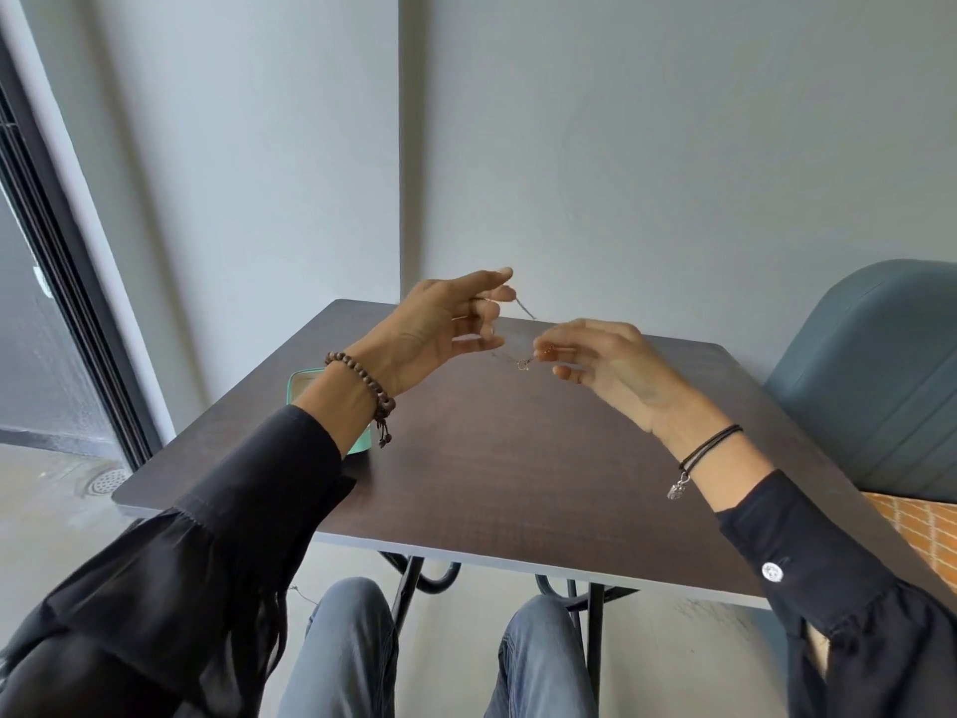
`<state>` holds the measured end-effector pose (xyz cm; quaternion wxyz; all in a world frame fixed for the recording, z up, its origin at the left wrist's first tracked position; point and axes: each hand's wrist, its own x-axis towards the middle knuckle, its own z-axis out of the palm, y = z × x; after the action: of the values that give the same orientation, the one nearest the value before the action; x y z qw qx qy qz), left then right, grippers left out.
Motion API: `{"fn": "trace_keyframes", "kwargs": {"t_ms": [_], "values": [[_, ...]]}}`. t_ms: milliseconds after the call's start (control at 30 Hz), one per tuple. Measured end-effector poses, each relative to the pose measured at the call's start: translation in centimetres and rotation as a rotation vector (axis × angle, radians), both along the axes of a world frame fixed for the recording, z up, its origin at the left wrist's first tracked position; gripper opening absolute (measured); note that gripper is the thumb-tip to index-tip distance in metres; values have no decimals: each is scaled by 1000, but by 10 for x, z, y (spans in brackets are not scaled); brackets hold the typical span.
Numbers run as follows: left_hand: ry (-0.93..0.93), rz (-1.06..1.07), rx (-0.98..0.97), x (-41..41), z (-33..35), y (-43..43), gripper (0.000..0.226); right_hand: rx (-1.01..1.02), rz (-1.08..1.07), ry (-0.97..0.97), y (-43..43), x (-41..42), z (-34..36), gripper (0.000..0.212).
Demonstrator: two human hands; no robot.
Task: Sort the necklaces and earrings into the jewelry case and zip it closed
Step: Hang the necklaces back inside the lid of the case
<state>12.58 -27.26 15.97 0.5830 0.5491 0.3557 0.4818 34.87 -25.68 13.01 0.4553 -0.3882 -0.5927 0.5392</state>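
At the nine o'clock edge of the dark wood-grain table (466,458), a mint-green jewelry case (300,386) is partly seen, most of it hidden behind the left forearm; whether it is open or zipped cannot be told. Just above it a wooden bead bracelet (362,380) is worn on the left wrist. The left hand (440,329) is raised above the middle of the table, toward twelve o'clock, with the index finger extended and the other fingertips drawn narrowly together on one end of a fine chain necklace (510,357). The chain is seen as a short dark strand by the left fingertips and as a faint line sagging between the hands, clear of the tabletop. Its other end, where a small ring-like clasp or pendant hangs, is pinched between thumb and forefinger of the right hand (600,365), which is blurred. A black cord bracelet (709,445) with a silver charm is worn on the right wrist. At three o'clock, a blue-grey chair (870,375) stands beside the table.

The step in hand is judged to be straightening or untangling the chain. A fine chain could be knotted or snapped if pulled hard. If either pinch were loosened, it could be dropped off the table edge. No earrings can be made out.
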Motion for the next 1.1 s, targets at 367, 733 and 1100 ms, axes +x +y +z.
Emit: {"fn": "trace_keyframes", "kwargs": {"t_ms": [367,733,1100], "values": [[397,-98,80,-1,-23,-2,37,-122,114,183,-4,-7,32,12],[11,-117,92,-8,-1,4,17,-141,98,233,-9,-9,10,23],[56,-131,45,2,4,6,14,-100,195,159,-10,-11,9,12]]}}
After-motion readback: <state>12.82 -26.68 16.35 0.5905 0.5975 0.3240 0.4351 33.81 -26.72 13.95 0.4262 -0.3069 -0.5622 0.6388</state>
